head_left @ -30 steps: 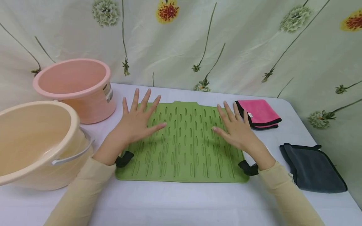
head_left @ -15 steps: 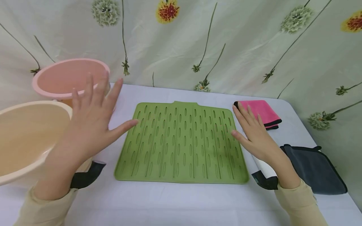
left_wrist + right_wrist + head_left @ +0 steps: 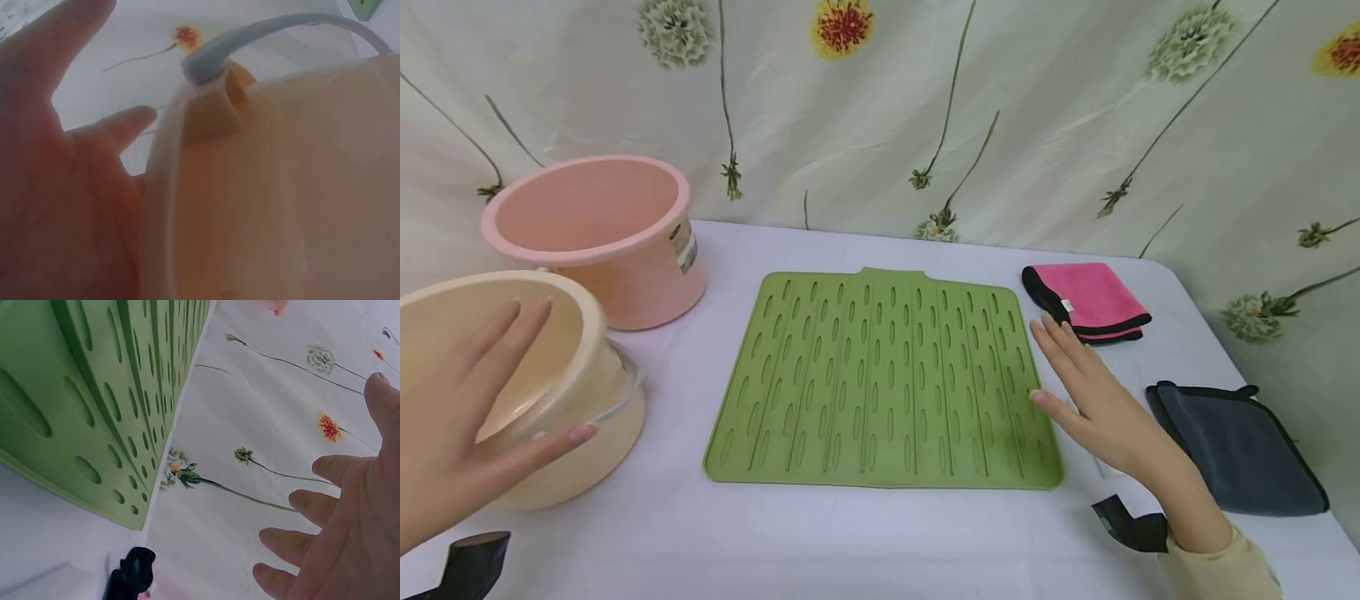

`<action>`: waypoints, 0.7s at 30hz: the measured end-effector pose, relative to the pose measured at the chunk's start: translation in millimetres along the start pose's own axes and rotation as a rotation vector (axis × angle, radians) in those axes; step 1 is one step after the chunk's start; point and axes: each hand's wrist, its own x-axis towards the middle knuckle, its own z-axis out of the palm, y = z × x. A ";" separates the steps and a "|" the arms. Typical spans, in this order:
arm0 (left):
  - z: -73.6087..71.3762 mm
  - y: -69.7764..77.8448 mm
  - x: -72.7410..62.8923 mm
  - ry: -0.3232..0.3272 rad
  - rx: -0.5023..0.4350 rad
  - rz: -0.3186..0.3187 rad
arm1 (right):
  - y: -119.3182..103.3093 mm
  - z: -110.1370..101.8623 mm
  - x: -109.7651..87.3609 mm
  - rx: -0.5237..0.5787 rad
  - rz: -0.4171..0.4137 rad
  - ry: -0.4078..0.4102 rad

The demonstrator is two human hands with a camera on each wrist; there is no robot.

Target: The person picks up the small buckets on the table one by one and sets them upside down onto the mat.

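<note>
At the left edge of the head view, my left hand point(image 3: 475, 425) has its fingers extended over the near side of a cream bucket point(image 3: 591, 333). The left wrist view shows that bucket's rim and grey handle point(image 3: 275, 28) close beside the hand, which grips nothing; whether it touches the bucket I cannot tell. My right hand point(image 3: 1112, 417) hovers with straight fingers by the right edge of a green ridged mat point(image 3: 880, 375) lying flat on the table. Just beyond its fingertips lies a folded pink cloth point(image 3: 1086, 296) with black trim.
Behind the cream bucket stands a pink bucket point(image 3: 625, 287). A folded dark grey cloth point(image 3: 1240, 450) lies to the right of my right hand, near the table's right edge. A flower-printed curtain point(image 3: 1030, 167) hangs along the back of the white-covered table point(image 3: 880, 542).
Both hands were spread over the mat. The left has swung left and toward me, to the cream bucket; the right has shifted right, off the mat's edge. The mat, buckets and cloths stay put.
</note>
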 end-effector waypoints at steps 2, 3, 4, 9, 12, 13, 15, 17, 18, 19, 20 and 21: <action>0.6 -8.3 -8.4 -0.035 -0.012 -0.044 | 0.0 5.4 -2.3 0.057 0.030 -0.037; 1.0 -11.5 -11.5 -0.050 -0.015 -0.062 | 0.1 8.9 -3.0 0.081 0.045 -0.057; 1.3 -13.9 -13.8 -0.065 -0.017 -0.071 | 0.3 12.5 -3.4 0.102 0.054 -0.078; 1.7 -15.5 -17.7 -0.062 0.079 -0.024 | 2.0 31.2 -4.2 0.168 0.053 -0.166; 0.0 -11.2 -17.3 -0.024 0.124 0.054 | 3.3 39.8 -5.7 0.236 0.035 -0.213; -0.5 -10.2 -17.2 -0.016 0.126 0.066 | 3.7 42.4 -6.3 0.258 0.030 -0.230; -1.2 -8.0 -16.9 -0.011 0.138 0.080 | 4.3 47.5 -7.8 0.294 0.033 -0.275; -1.7 -7.0 -16.3 -0.018 0.136 0.080 | 4.5 52.2 -9.8 0.296 0.036 -0.321; -1.3 -6.7 -16.3 -0.016 0.135 0.075 | 4.6 54.4 -10.9 0.290 0.037 -0.339; -1.4 -6.4 -16.2 -0.020 0.136 0.073 | 4.6 56.4 -12.0 0.279 0.034 -0.352; -1.2 -5.9 -16.5 -0.025 0.142 0.071 | 4.6 58.3 -13.0 0.264 0.031 -0.363; -1.1 -5.7 -16.6 -0.029 0.151 0.071 | 4.6 60.0 -13.8 0.249 0.023 -0.369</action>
